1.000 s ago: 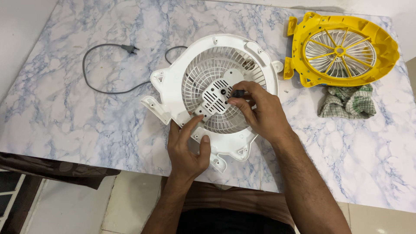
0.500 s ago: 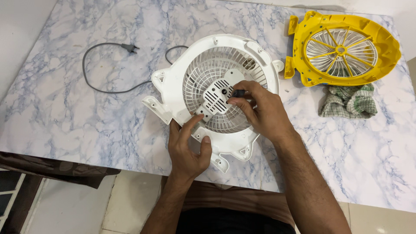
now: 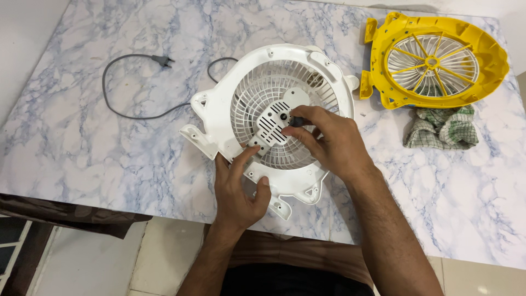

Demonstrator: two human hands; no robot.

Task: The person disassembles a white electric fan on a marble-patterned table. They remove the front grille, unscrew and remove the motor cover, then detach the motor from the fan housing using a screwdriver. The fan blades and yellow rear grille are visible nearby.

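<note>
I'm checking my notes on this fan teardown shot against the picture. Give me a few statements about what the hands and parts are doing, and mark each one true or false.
1. The left hand grips the near rim of the white fan housing. True.
2. The right hand rests on the yellow fan housing. False: it is at the middle of the white grille, fingertips pinching a small dark part; the yellow housing lies untouched at the far right.
3. A grey power cord lies on the marble table, its plug loose on the tabletop. True.
4. The checked cloth covers the white housing. False: it lies crumpled on the table just in front of the yellow housing.
</note>
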